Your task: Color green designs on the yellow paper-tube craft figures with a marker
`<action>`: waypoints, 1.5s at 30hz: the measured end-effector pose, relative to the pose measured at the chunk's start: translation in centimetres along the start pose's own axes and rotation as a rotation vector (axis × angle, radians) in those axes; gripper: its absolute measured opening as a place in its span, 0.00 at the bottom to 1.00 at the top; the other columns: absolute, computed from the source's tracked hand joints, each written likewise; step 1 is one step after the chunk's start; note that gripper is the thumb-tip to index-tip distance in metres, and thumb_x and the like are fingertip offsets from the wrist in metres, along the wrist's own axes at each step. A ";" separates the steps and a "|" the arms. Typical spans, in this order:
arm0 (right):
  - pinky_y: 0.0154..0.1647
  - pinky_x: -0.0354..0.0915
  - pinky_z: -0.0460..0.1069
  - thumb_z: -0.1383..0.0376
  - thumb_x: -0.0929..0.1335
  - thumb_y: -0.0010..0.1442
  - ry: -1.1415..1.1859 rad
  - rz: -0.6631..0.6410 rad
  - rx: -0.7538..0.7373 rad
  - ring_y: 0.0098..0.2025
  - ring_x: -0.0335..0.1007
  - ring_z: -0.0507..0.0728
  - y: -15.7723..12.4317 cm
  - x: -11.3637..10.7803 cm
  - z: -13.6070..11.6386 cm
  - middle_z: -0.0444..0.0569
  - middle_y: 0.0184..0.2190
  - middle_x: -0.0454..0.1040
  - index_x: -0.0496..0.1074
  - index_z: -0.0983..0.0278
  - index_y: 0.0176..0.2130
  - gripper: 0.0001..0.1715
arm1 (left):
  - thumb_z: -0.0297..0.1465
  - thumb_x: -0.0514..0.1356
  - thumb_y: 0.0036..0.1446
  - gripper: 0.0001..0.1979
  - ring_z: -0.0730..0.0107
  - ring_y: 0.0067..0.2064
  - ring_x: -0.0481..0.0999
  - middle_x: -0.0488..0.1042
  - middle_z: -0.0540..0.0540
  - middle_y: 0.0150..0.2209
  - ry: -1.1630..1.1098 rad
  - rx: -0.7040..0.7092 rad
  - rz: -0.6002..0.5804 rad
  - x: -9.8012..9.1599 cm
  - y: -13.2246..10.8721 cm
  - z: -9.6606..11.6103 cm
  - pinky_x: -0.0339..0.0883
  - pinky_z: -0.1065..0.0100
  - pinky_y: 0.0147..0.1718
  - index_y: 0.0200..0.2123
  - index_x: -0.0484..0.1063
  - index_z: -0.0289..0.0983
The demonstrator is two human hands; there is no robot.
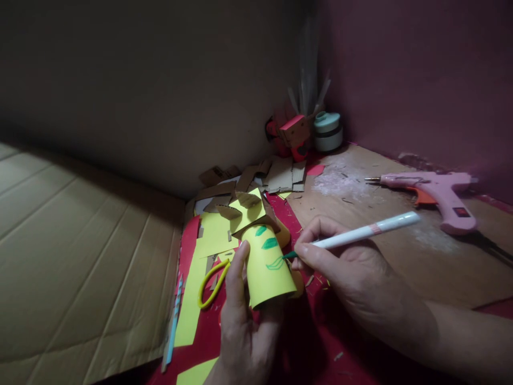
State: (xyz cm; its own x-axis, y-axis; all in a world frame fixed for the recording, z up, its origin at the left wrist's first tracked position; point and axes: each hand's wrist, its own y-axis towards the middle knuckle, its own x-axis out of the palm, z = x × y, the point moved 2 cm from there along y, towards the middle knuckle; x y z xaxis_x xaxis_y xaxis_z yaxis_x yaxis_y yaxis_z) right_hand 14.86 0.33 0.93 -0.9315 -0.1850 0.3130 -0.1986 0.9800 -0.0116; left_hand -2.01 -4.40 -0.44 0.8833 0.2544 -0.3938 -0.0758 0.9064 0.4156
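A yellow paper tube figure (266, 283) with a box-shaped head and cardboard ears is gripped in my left hand (246, 326), the thumb along its left side. Two filled green leaf shapes run down the tube, and below them is a green outline of a third. My right hand (340, 262) pinches a white marker (360, 234) between thumb and fingers. The marker's green tip touches the tube or is very close to it, at the right end of the outlined shape. Some fingers of my left hand are hidden behind the tube.
Yellow-handled scissors (213, 283), yellow paper (190, 315) and a blue pencil (175, 321) lie left of my hands. Cardboard scraps (280, 174), a small box figure (295, 133) and a mint-lidded jar (328, 131) are behind. A pink glue gun (449, 198) rests at right. Large cardboard (80, 256) leans at left.
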 end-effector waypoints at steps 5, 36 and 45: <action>0.36 0.63 0.52 0.59 0.70 0.62 -0.047 0.013 -0.007 0.33 0.63 0.56 0.2 0.0 -0.3 0.42 0.28 0.69 0.68 0.59 0.30 0.11 | 0.33 0.65 0.68 0.31 0.55 0.58 0.81 0.78 0.43 0.63 -0.027 -0.017 0.015 0.1 0.0 -0.1 0.76 0.56 0.59 0.71 0.62 0.51; 0.32 0.68 0.41 0.63 0.73 0.67 0.245 -0.165 -0.010 0.32 0.69 0.48 -0.7 0.8 -0.2 0.38 0.28 0.73 0.72 0.59 0.34 0.09 | 0.35 0.64 0.69 0.32 0.51 0.64 0.77 0.76 0.44 0.65 -0.045 -0.017 -0.018 -0.1 -0.3 -0.3 0.69 0.47 0.66 0.72 0.60 0.55; 0.32 0.67 0.41 0.63 0.72 0.68 0.210 -0.156 -0.004 0.31 0.67 0.48 -0.6 0.8 -0.3 0.38 0.28 0.72 0.72 0.60 0.34 0.10 | 0.30 0.62 0.70 0.34 0.49 0.66 0.76 0.75 0.43 0.67 -0.036 0.066 -0.088 -0.3 0.0 -0.4 0.67 0.45 0.67 0.73 0.56 0.55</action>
State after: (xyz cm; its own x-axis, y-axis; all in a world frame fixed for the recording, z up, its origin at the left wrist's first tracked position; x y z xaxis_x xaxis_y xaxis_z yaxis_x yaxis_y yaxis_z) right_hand 14.28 -0.40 1.45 -0.8062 -0.3147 0.5010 -0.3330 0.9413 0.0554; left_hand -2.44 -4.34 -0.61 0.9014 0.1611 -0.4019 0.0327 0.9002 0.4342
